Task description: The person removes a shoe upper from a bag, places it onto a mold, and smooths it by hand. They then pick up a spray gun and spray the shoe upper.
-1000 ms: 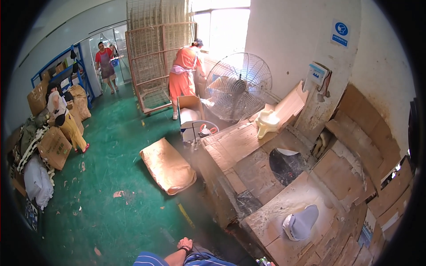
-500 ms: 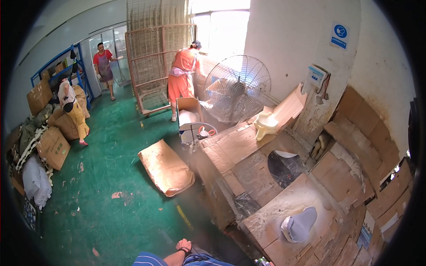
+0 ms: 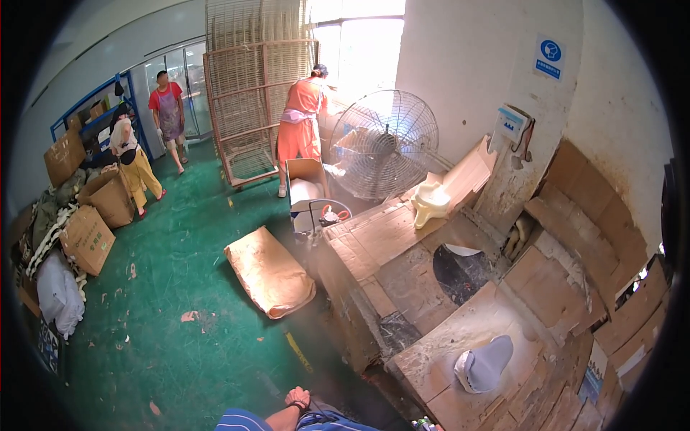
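Cardboard-covered tabletop (image 3: 460, 345) stands just right of the person's left hand (image 3: 297, 397), which rests loosely curled against the hip, fingers grasping nothing; right hand unseen. Risk, I judge: tripping over the brown sack (image 3: 269, 271) on the green floor (image 3: 180, 337)

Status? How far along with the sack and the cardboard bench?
Done: nothing visibly finished. In hand: nothing; what seems the left hand rests on the person's own striped clothing. Left: brown sack lies on the green floor, grey cap-like piece sits untouched on the cardboard-covered bench.
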{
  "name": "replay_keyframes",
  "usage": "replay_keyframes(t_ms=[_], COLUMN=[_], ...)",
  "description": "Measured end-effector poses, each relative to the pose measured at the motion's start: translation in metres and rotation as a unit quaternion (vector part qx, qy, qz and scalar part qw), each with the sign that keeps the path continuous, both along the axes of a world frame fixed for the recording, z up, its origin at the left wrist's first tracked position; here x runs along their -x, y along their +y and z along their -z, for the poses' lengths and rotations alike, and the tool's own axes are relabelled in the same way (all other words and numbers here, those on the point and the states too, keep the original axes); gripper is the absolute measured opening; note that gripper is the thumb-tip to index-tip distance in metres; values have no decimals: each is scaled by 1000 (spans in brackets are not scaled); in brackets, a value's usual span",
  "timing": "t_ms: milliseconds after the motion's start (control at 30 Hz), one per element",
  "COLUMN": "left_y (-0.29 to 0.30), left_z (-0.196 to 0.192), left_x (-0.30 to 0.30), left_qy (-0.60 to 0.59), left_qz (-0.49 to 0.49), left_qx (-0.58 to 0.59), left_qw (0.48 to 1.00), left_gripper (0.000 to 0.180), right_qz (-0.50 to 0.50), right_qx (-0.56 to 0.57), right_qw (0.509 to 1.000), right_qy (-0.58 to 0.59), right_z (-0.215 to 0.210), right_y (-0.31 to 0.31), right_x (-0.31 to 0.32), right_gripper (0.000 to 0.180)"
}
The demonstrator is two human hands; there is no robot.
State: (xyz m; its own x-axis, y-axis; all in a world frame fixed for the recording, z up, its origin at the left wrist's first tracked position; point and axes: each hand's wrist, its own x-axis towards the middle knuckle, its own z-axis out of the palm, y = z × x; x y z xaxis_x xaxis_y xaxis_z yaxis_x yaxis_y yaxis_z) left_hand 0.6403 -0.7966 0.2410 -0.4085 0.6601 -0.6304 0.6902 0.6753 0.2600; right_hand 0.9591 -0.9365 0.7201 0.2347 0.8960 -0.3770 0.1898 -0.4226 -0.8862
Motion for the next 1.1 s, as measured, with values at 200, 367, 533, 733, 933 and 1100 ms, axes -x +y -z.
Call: replay_keyframes(t_ms=[200, 367, 533, 733, 933, 1100], left_y=[1, 1, 0, 2, 2, 4], left_z=[-4, -6, -9, -8, -6, -5], left_x=[-1, -2, -5, -5, -3, -3], left_qy=[2, -5, 6, 2, -15, -14], left_qz=[4, -6, -11, -15, -13, -11], left_qx=[4, 11, 2, 9, 27, 33], left_qw=[1000, 1000, 1000, 1000, 999, 999], left_gripper=[36, 36, 38, 38, 39, 40], right_qz=[-26, -29, -29, -35, -26, -8], right_qx=[22, -13, -25, -27, -24, -6], right_qw=[999, 999, 999, 999, 999, 1000], right_qy=[-17, -13, -10, -6, 3, 21], right_z=[4, 7, 11, 4, 8, 14], right_y=[-1, 1, 1, 7, 5, 3], right_x=[-5, -4, -3, 1, 1, 2], right_gripper=[45, 45, 45, 45, 44, 44])
